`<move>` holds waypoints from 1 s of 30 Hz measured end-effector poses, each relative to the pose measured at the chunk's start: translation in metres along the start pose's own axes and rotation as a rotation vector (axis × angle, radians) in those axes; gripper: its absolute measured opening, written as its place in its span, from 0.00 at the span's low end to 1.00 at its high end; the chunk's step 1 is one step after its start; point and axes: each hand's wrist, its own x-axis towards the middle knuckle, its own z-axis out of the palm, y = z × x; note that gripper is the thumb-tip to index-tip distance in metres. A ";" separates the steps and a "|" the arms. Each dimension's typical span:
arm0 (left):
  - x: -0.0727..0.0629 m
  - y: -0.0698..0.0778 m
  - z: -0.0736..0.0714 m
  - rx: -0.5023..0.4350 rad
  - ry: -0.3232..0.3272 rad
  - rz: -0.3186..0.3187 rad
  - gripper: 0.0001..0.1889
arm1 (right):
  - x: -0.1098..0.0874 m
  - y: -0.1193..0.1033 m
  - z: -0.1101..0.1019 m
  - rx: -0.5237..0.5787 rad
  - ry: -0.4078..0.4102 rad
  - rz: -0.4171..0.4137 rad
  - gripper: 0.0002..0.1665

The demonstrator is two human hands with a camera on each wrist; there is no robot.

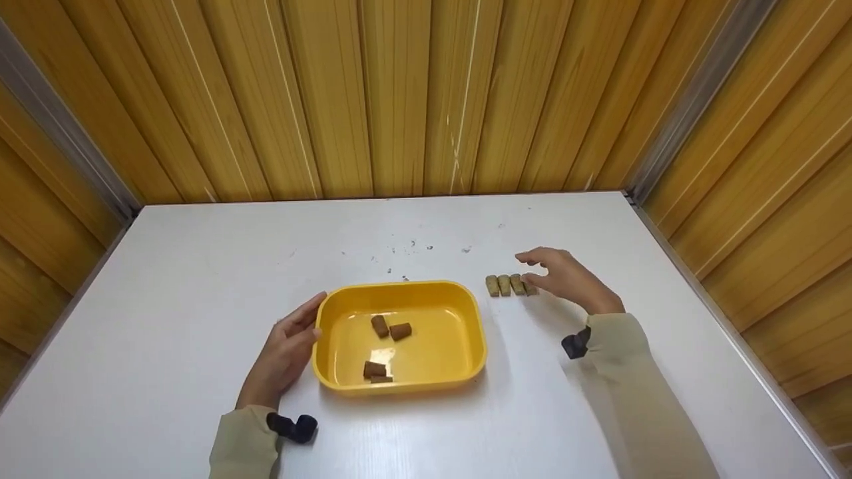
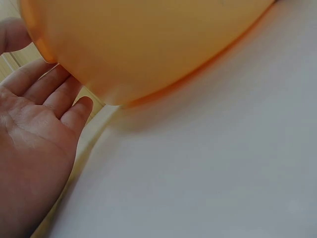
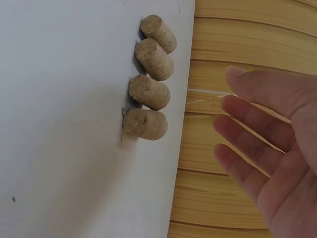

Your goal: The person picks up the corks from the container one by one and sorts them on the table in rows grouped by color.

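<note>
A yellow plastic tray (image 1: pixel 426 384) with rounded corners holds several dark brown corks (image 1: pixel 400 331). My left hand (image 1: pixel 286 352) grips its left end, with the thumb at the rim and the fingers along the outer wall; the left wrist view shows this hand (image 2: pixel 39 129) against the tray's side (image 2: pixel 148 49). To the right of the tray, several light tan corks (image 1: pixel 504 285) lie side by side in a row. Over the right end of that row hovers my right hand (image 1: pixel 566 279), its fingers apart. In the right wrist view the hand (image 3: pixel 277 134) is empty and clear of the corks (image 3: pixel 149 92).
Everything stands on a white table (image 1: pixel 200 266) with small dark marks (image 1: pixel 413 245) behind the tray. Yellow wood-look panels (image 1: pixel 393 100) rise at the back and both sides. Black wrist cameras (image 1: pixel 293 428) sit at both cuffs.
</note>
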 end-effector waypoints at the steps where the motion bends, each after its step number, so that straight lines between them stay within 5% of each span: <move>1: 0.000 0.000 0.000 -0.004 -0.002 0.002 0.33 | 0.000 -0.004 0.000 0.000 0.008 -0.021 0.26; 21: -0.002 0.001 0.001 -0.018 -0.011 0.016 0.32 | 0.014 -0.073 0.017 0.101 -0.121 -0.146 0.22; 30: -0.003 0.000 0.002 -0.030 -0.036 0.037 0.33 | 0.022 -0.100 0.024 0.003 -0.158 -0.260 0.20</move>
